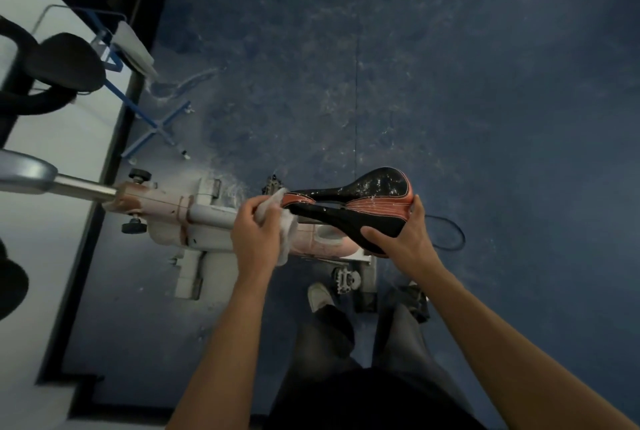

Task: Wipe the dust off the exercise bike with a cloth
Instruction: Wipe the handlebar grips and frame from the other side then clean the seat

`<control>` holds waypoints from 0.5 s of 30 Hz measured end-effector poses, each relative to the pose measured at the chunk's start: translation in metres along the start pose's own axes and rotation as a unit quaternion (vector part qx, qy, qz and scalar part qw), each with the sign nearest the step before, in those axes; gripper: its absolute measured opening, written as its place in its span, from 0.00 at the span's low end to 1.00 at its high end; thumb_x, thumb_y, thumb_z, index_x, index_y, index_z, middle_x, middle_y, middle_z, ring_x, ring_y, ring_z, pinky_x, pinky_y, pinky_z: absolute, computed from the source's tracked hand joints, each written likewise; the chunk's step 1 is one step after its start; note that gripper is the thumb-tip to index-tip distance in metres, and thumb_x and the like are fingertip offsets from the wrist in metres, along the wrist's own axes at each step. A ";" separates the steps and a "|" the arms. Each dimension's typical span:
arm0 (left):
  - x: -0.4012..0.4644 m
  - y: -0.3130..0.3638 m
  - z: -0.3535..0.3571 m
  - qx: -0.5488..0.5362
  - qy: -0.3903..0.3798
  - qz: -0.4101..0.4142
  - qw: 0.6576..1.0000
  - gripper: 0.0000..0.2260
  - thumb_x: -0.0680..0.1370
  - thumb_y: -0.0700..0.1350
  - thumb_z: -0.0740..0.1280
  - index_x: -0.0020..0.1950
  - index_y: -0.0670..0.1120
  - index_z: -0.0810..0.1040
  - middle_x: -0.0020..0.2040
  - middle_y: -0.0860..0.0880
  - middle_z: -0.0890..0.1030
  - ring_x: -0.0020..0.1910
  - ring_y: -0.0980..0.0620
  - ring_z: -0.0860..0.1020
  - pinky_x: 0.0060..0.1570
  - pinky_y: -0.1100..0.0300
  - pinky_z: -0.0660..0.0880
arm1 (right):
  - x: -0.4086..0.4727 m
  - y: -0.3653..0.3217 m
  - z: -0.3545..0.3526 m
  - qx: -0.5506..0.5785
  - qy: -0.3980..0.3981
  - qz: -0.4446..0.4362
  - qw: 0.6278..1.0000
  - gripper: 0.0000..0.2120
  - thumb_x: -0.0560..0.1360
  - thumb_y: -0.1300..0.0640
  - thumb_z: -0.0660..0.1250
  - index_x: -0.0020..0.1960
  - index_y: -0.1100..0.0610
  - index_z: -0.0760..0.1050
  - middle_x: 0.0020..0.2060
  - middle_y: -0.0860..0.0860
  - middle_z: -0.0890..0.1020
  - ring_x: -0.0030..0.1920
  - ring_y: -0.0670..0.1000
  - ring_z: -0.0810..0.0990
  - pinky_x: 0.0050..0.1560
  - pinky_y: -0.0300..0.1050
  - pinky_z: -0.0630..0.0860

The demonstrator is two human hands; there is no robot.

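Note:
I look straight down on a dusty exercise bike with a pale grey and pink frame (207, 216). Its black and orange saddle (360, 201) points left and carries white dust specks on its far half. My left hand (254, 233) is closed around a crumpled white cloth (285, 221), pressed against the saddle's narrow nose. My right hand (403, 233) grips the wide rear of the saddle, thumb on the near black side and fingers wrapped over the back edge.
Dark blue mottled floor (450, 83) spreads to the right. A metal pedal (344, 280) sits just below the saddle, near my shoe (320, 296). A black cable (450, 235) loops behind the saddle. A blue-framed stand (152, 121) and black handlebar pads (65, 62) are at left.

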State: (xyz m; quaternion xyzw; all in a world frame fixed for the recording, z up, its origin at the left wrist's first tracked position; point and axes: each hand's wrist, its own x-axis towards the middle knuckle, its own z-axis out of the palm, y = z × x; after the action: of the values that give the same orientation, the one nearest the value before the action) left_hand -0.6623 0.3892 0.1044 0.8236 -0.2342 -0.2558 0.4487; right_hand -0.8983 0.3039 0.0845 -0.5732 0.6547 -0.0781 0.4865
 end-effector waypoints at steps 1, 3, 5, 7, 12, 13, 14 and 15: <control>0.001 0.003 0.007 0.030 -0.014 0.052 0.998 0.06 0.80 0.46 0.70 0.55 0.49 0.80 0.49 0.55 0.79 0.46 0.60 0.78 0.45 0.68 0.75 | 0.000 0.000 -0.001 -0.001 -0.002 -0.002 1.000 0.63 0.57 0.27 0.75 0.80 0.43 0.43 0.76 0.50 0.64 0.73 0.54 0.69 0.70 0.63 0.72; 0.002 0.002 0.021 0.089 -0.057 0.143 0.984 0.08 0.79 0.45 0.72 0.57 0.48 0.82 0.53 0.52 0.76 0.48 0.58 0.75 0.50 0.73 0.72 | 0.000 0.000 -0.001 0.000 -0.007 -0.003 1.000 0.63 0.57 0.27 0.75 0.80 0.42 0.43 0.76 0.50 0.64 0.73 0.54 0.69 0.69 0.64 0.73; 0.002 -0.008 0.028 0.124 -0.099 0.195 0.968 0.09 0.79 0.44 0.72 0.58 0.46 0.83 0.55 0.50 0.74 0.50 0.57 0.75 0.54 0.71 0.73 | -0.001 -0.001 -0.002 0.001 -0.009 -0.005 1.000 0.62 0.58 0.27 0.75 0.80 0.41 0.42 0.76 0.50 0.64 0.73 0.54 0.70 0.69 0.64 0.73; 0.004 -0.018 0.024 0.115 -0.081 0.188 0.972 0.09 0.79 0.42 0.71 0.59 0.45 0.83 0.56 0.49 0.74 0.50 0.55 0.76 0.55 0.64 0.77 | -0.001 -0.001 -0.002 -0.002 -0.008 -0.007 1.000 0.60 0.60 0.30 0.76 0.79 0.41 0.42 0.76 0.50 0.65 0.72 0.55 0.70 0.69 0.63 0.73; 0.010 -0.021 0.011 0.113 0.012 0.196 0.974 0.10 0.81 0.38 0.69 0.61 0.42 0.83 0.56 0.47 0.73 0.51 0.56 0.73 0.55 0.70 0.74 | -0.003 -0.001 -0.002 0.004 -0.006 -0.006 1.000 0.58 0.62 0.32 0.77 0.78 0.38 0.43 0.75 0.49 0.67 0.72 0.55 0.71 0.69 0.64 0.73; 0.009 -0.018 0.014 0.122 -0.019 0.238 0.963 0.10 0.81 0.38 0.69 0.61 0.41 0.83 0.56 0.47 0.73 0.51 0.57 0.73 0.55 0.73 0.71 | -0.003 -0.002 -0.002 0.005 -0.007 -0.006 1.000 0.58 0.62 0.32 0.77 0.79 0.38 0.42 0.75 0.49 0.67 0.72 0.55 0.71 0.69 0.64 0.73; 0.008 -0.016 0.016 0.132 -0.055 0.271 0.952 0.10 0.81 0.37 0.69 0.61 0.41 0.83 0.55 0.48 0.73 0.51 0.57 0.73 0.55 0.74 0.70 | -0.003 -0.002 -0.002 0.006 -0.009 -0.005 1.000 0.58 0.63 0.32 0.77 0.79 0.39 0.42 0.75 0.49 0.67 0.72 0.55 0.71 0.69 0.64 0.73; 0.009 -0.016 0.018 0.141 -0.078 0.285 0.945 0.10 0.81 0.37 0.69 0.61 0.41 0.83 0.55 0.48 0.73 0.50 0.58 0.73 0.54 0.75 0.70 | -0.003 -0.003 -0.002 0.007 -0.011 -0.004 1.000 0.58 0.63 0.33 0.77 0.79 0.39 0.41 0.75 0.49 0.67 0.72 0.55 0.71 0.69 0.64 0.72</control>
State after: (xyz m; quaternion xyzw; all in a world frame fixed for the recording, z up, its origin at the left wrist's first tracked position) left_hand -0.6644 0.3801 0.0805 0.7548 -0.5273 -0.1449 0.3623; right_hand -0.8987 0.3045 0.0891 -0.5732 0.6466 -0.0785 0.4971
